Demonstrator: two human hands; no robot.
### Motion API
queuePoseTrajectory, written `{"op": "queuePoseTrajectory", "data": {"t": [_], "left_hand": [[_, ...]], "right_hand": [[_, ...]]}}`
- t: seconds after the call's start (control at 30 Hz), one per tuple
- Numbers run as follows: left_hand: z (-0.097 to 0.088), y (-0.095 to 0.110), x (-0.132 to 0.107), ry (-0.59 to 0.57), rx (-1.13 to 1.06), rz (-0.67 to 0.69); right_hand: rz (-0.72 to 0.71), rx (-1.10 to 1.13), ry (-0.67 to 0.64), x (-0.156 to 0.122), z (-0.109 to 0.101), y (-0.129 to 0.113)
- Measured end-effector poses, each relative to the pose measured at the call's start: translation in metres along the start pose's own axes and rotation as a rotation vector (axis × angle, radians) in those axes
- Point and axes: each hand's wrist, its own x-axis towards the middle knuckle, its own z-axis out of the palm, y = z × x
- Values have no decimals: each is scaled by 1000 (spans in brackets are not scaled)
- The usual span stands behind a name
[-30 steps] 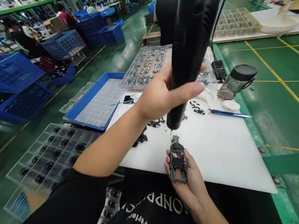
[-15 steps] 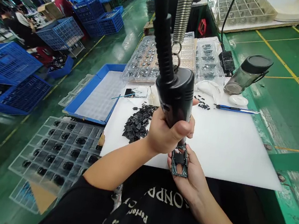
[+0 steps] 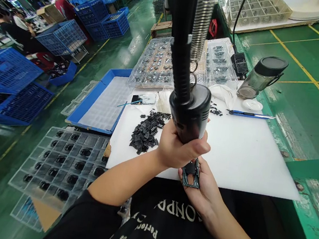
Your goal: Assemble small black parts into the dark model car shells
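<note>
In the head view, the left hand point(image 3: 176, 148) is wrapped around a near-upright black driver point(image 3: 189, 110), and the right hand point(image 3: 207, 185), palm up, grips a dark frame-like part point(image 3: 189, 169). The part sits below the left hand at the near edge of the counter point(image 3: 245, 159), its long axis running away from the body; the right hand touches it (the left hand hides the driver's tip, so contact cannot be told). The black shirt point(image 3: 139, 196) shows "Perfor", with larger letters, seemingly "ONPR", above; no brand is legible on the driver.

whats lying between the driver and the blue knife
A small scatter of black pieces lies between the driver and blue knife, seen in the head view.
</note>
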Motion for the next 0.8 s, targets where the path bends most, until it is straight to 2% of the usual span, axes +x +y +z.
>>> {"op": "queuePoseTrajectory", "data": {"t": [0.27,0.5,0.8], "left_hand": [[-3,-7,-4,-37,28,11],[1,-4,-5,-9,21,-5],[2,-8,-8,-13,64,46]], "right_hand": [[-53,-52,-39,6,-11,5],[-81,-40,-49,6,-9,5],[-65,-16,-67,7,-8,5]]}}
